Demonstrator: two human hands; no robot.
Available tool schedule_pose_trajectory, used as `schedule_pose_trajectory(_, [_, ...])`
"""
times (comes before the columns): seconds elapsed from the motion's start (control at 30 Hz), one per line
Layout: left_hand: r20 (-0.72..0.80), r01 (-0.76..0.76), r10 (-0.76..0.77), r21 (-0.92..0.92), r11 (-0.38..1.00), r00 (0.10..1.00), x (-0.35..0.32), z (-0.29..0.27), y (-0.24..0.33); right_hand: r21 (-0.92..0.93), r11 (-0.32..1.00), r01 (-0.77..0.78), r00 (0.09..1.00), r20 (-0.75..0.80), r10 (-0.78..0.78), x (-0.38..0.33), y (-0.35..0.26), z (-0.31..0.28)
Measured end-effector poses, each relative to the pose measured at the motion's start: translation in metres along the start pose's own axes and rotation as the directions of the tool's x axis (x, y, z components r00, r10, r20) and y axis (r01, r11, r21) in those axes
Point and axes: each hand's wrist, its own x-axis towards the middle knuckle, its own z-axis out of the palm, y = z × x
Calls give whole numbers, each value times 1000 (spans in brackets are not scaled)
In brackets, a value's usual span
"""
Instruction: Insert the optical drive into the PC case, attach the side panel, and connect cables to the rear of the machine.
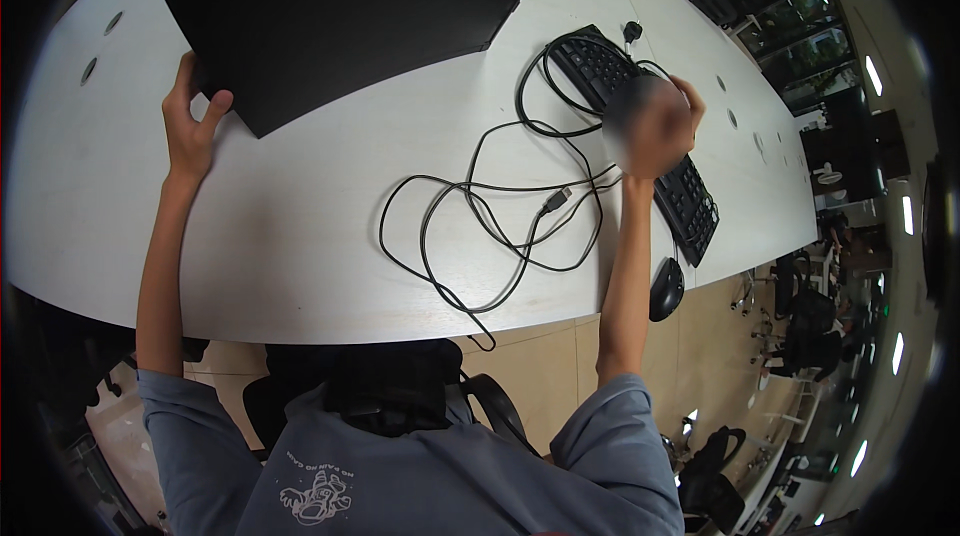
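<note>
A large black, flat-sided object, perhaps a monitor or a computer case, fills the upper left of the desk and runs out of the picture. My left hand grips its left edge near the front corner, thumb on the near side, other fingers partly hidden. On the right, my right hand is over the middle of a black keyboard; a round blur covers most of its fingers, so what it holds does not show. Between my hands lies a loosely looped black cable with a USB plug.
A black mouse sits at the desk's front right edge. A thicker black cable loops by the keyboard's far end, near a small black plug. The white desk has round cable holes. Chairs stand beyond on the right.
</note>
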Motion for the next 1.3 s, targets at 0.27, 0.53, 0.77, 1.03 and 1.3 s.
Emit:
schedule_pose_trajectory(0.27, [9, -6, 7, -62, 998, 1000, 6, 5, 17, -557, 830, -23, 967, 199, 160, 32, 144, -9])
schedule_pose_trajectory(0.53, [-19, -23, 23, -9, 1000, 1000, 3, -1, 22, -265, 964, -15, 994, 97, 42, 25, 95, -7])
schedule_pose_trajectory(0.77, [-36, -79, 75, -122, 989, 997, 5, -1, 28, 28, 999, 37, 999, -13, -37, 24, 19, 18])
schedule_pose_trajectory(1.03, [14, 98, -98, -15, 995, 995, 6, 4, 32, 366, 634, 681, 548, 320, -773, -50, -147, 62])
schedule_pose_trajectory(1.3, [-119, 377, -560, -625, 684, 820, 17, 0, 1, 702, 699, 136, 433, 593, -679, -133, -270, 113])
